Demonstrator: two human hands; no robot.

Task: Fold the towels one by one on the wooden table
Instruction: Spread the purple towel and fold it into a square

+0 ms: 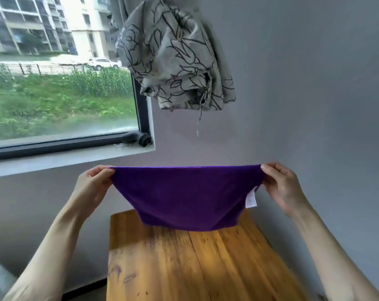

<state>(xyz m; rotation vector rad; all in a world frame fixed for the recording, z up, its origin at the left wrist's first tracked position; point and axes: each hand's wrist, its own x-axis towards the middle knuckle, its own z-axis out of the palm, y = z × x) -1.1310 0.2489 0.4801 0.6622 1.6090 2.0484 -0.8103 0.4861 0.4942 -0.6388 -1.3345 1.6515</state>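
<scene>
towel held up over table, both hands

towel (185, 198) hung in the air above the far end of the table (184, 263), top edge stretched taut and level. left hand (92, 184) pinched the top left corner; right hand (280, 185) pinched the top right corner. the fingertips were partly hidden behind the cloth, so the exact grip was hard to make out. a white label (250, 199) dangled at the right edge. bottom hem sagged in a curve and hid the table's far edge; whether hem touched wood could not be told. table's near end was cut off by the frame. bare wood lay open nearer than the towel. wall (314, 105) stood close behind. knotted curtain (175, 57) hung above, well apart from the towel. window (60, 79) at left, a blurred dark object (139, 139) on its sill.
</scene>
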